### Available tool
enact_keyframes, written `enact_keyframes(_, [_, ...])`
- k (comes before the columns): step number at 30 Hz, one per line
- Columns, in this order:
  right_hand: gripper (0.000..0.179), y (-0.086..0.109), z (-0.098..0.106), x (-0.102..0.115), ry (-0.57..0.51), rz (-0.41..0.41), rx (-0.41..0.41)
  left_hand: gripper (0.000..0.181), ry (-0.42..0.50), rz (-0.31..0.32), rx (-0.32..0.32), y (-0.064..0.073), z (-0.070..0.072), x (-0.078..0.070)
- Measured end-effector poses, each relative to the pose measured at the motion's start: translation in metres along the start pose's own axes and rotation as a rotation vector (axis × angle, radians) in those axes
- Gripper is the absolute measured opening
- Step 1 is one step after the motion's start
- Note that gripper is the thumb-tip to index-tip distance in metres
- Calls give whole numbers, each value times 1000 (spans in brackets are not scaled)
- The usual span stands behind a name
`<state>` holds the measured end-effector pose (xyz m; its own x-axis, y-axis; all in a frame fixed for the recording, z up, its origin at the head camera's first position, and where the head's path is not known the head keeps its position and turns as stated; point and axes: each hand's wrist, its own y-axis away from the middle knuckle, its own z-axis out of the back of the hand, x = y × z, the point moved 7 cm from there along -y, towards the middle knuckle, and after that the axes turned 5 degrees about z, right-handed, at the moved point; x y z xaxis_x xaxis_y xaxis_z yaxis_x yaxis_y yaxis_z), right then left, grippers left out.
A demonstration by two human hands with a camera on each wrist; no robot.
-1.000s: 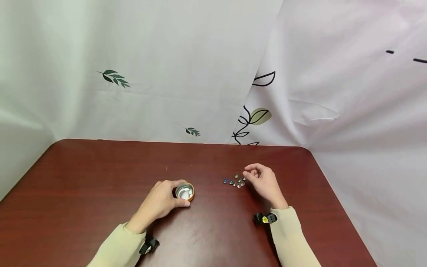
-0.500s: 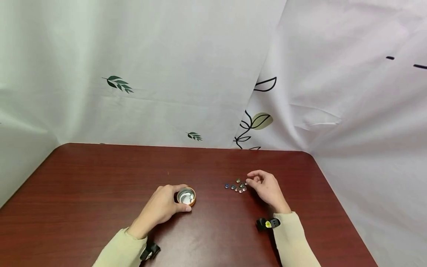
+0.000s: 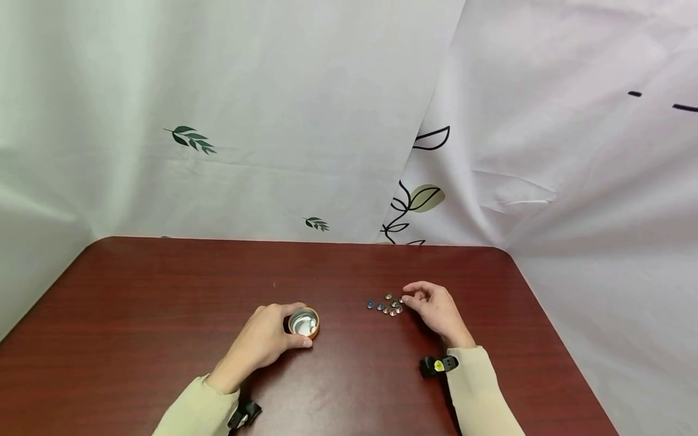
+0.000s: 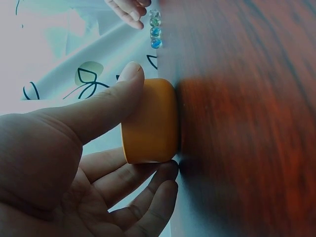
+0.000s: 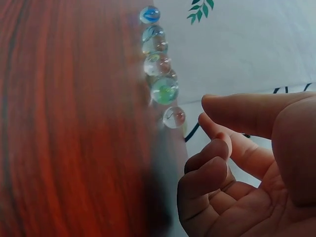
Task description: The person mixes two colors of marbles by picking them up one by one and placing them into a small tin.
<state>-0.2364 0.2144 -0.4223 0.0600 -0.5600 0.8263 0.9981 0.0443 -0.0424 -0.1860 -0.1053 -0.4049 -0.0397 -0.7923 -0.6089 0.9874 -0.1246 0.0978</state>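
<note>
My left hand (image 3: 266,334) grips a small round orange tin (image 4: 152,121), thumb on one side and fingers on the other. The tin stands upright on the table, its silvery inside showing from above. To its right lies a loose group of several glass marbles (image 3: 394,303). My right hand (image 3: 439,309) hovers at the right edge of this group, thumb and forefinger stretched out, the other fingers curled loosely. Nothing shows between them. In the right wrist view a clear marble (image 5: 174,117) lies nearest the thumb tip, beside a green one (image 5: 164,91); a blue marble (image 5: 149,15) is farthest.
The reddish-brown wooden table (image 3: 163,290) has rounded far corners. Behind it and along the right side hangs a pale curtain (image 3: 272,121) with leaf prints. Each wrist carries a small black camera (image 3: 438,366).
My right hand has come down slightly closer to the marbles at the group's right edge. The left hand keeps its hold on the tin. The head view has tilted a little.
</note>
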Motion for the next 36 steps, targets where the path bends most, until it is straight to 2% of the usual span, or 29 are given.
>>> enact_keyframes(16, [19,4,-4,-8,29,-7,32,52,7,15,8,3,-5,3])
enact_keyframes(25, [19,1,-7,-8,36,-5,37,52,29,3,10,2,-3,4])
enact_keyframes(36, [19,1,-5,-8,27,-12,24,53,2,-36,5,-2,-2,2])
